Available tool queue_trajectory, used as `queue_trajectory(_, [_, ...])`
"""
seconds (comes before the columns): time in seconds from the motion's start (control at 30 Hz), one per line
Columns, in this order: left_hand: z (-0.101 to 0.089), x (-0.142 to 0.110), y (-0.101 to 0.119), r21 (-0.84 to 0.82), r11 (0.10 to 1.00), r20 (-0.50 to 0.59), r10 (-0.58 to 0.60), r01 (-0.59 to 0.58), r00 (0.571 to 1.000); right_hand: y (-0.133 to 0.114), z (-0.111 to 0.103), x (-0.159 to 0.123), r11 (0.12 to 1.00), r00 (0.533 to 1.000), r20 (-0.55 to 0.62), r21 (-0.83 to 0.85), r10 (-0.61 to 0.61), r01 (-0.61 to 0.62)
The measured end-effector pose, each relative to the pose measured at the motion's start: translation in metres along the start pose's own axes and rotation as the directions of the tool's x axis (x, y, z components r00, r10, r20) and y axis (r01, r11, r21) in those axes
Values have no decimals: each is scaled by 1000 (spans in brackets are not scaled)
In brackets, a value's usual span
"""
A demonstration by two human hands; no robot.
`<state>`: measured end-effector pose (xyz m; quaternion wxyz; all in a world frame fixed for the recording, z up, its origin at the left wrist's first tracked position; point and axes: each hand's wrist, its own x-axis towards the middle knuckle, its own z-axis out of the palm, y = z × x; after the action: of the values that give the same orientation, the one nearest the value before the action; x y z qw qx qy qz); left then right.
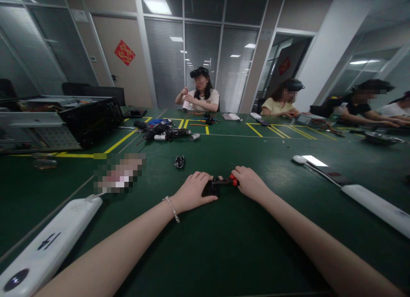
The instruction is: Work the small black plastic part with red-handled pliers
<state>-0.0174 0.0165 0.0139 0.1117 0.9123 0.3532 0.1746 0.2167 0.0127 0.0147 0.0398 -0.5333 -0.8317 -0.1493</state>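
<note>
My left hand (194, 190) lies over a small black part (211, 189) on the green table (224, 246), its fingers curled round it. My right hand (248, 181) is closed on a small tool with a red handle (233, 180); the tool's dark shaft (221, 182) reaches across to the black part. A bead bracelet (172, 208) is on my left wrist. A second small black piece (180, 161) lies loose on the table just beyond my left hand.
A white power bank (48, 246) lies near left, a white bar (378, 205) near right. A black computer case (80, 120) stands far left. Tools and black parts (163, 132) are heaped mid-table. Three other people sit along the far side, working with their hands.
</note>
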Motion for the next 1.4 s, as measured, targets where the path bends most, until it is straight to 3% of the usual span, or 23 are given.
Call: queue_trajectory(1.4, [2, 0, -1, 27, 999, -12, 18, -17, 1000, 0, 2, 0, 1000, 1000, 0, 1, -1, 1])
